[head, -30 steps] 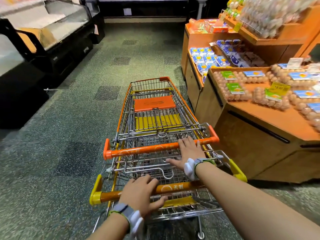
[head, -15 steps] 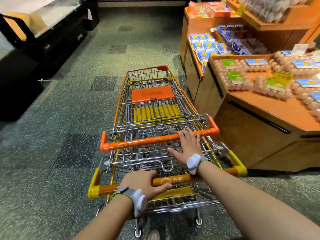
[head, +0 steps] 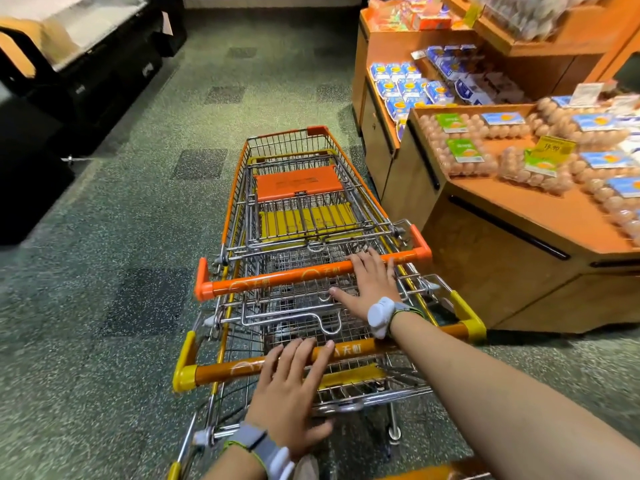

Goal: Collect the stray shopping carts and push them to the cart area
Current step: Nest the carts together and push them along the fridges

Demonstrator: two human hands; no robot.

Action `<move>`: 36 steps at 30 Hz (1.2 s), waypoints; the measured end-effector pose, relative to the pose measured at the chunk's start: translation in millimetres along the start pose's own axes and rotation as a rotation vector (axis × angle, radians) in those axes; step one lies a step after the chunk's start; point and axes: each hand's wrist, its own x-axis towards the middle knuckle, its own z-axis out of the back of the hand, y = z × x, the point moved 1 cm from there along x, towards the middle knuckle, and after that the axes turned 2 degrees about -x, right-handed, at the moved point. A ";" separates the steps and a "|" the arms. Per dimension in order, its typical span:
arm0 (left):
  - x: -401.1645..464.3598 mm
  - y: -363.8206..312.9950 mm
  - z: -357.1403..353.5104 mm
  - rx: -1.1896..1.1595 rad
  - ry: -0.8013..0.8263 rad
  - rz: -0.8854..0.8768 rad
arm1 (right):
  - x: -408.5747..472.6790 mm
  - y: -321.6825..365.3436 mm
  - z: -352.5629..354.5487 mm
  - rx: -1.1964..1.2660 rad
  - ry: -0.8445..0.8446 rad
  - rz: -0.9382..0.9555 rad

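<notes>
Two wire shopping carts stand nested in the aisle in front of me. The front cart (head: 294,157) has an orange handle (head: 270,283) and an orange seat flap. The rear cart's handle (head: 225,370) is brown-orange with yellow ends. My left hand (head: 291,386) lies on the rear handle with its fingers stretched out straight over the bar. My right hand (head: 369,282) reaches further forward and rests flat on the front cart's orange handle, fingers straight, thumb spread to the left.
A wooden display stand (head: 485,258) with egg cartons sits close to the carts' right side. A black chest freezer (head: 86,84) runs along the left. Speckled green floor (head: 259,81) stretches ahead of the carts.
My left hand has uncurled from the rear handle and its fingers now lie straight on it. The carts have rolled forward along the egg stand. My right hand stays flat on the orange handle.
</notes>
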 end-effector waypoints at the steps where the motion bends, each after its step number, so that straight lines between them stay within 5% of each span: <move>1: 2.4 1.4 -2.6 0.001 0.027 0.008 | 0.7 0.1 0.2 0.000 0.003 -0.003; 36: 121.8 97.7 19.8 0.212 -0.098 -0.111 | 142.4 -0.6 14.9 -0.038 0.051 -0.005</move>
